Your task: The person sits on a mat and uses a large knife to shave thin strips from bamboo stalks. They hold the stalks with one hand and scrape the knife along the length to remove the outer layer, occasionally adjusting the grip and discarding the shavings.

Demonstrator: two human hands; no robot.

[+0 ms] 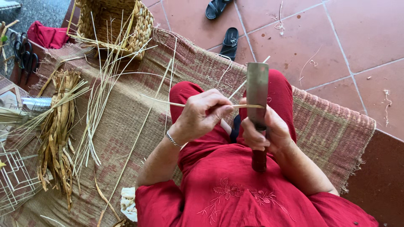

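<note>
Dull metal blade (257, 92), dry straw strip (176, 104), coarse woven mat (328, 126), matt tiles (336, 33).

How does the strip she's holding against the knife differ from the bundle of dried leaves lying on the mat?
The strip is single, thin, pale and straight, held in the left hand. The bundle is thick, many-leaved, darker brown, and lies untouched on the mat. Both look like dried plant material.

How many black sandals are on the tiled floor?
2. One sandal lies at the top edge, partly cut off by the frame; the other sandal lies just below it, by the mat's far edge. More may lie outside the view.
</note>
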